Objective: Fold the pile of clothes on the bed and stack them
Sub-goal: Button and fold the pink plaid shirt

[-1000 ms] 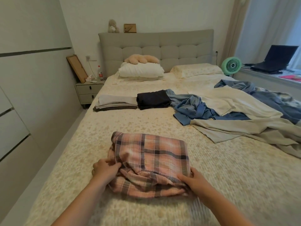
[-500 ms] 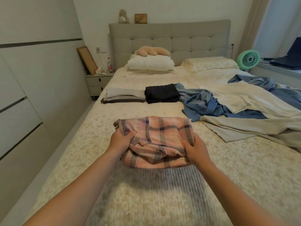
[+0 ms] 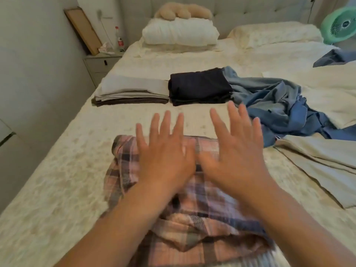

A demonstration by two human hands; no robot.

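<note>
A folded pink plaid garment (image 3: 202,218) lies on the bed (image 3: 57,189) right in front of me. My left hand (image 3: 163,151) and my right hand (image 3: 235,151) hover side by side over its far half, fingers straight and spread, holding nothing. Whether the palms touch the cloth I cannot tell. Farther up the bed sit two folded stacks: a grey and brown one (image 3: 133,91) and a black one (image 3: 200,87). An unfolded heap of blue clothes (image 3: 275,106) and cream clothes (image 3: 323,89) spreads to the right.
Beige trousers (image 3: 317,166) lie flat at the right. Pillows (image 3: 181,33) and a plush toy (image 3: 183,11) sit at the headboard. A nightstand (image 3: 102,62) with a bottle stands at the left, a green fan (image 3: 341,26) at the far right.
Both hands have let go of the plaid garment, which now lies on the bed closer to the stacks. The fingers have opened and spread above it, and the view has moved forward.
</note>
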